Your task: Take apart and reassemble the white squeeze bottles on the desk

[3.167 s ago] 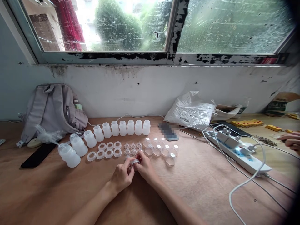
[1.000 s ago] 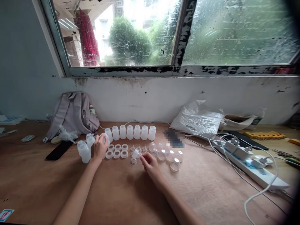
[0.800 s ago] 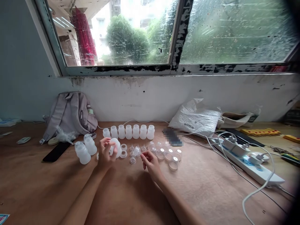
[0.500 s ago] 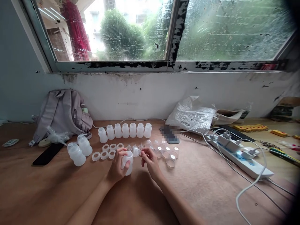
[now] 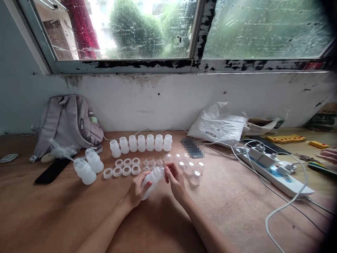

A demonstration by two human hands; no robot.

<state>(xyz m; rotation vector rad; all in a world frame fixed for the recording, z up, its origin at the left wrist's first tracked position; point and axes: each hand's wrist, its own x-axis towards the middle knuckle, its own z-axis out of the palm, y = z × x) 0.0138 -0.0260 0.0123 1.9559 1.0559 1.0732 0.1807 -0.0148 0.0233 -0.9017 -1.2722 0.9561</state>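
Note:
My left hand (image 5: 137,189) is wrapped round a frosted baby bottle (image 5: 151,185), which tilts with its mouth up and to the right. At that mouth, the fingertips of my right hand (image 5: 174,178) pinch a small clear nipple (image 5: 159,171), mostly hidden by the fingers. Just beyond my hands, several clear nipples (image 5: 152,162) stand on the table. Left of them lie several white screw rings (image 5: 117,171) in two rows. Several clear domed caps (image 5: 194,179) are grouped beside my right hand.
Several frosted bottles (image 5: 141,143) line the back; two capped bottles (image 5: 84,171) stand left near a black phone (image 5: 54,172). A backpack (image 5: 65,121), a silver plastic bag (image 5: 219,123) and a white power strip (image 5: 279,175) with cables surround the table. Another person's hand (image 5: 329,154) shows far right.
The bottle has gone from upright to tilted rightward. My right hand has moved slightly right and now meets its mouth. Another person's hand has appeared at the right edge.

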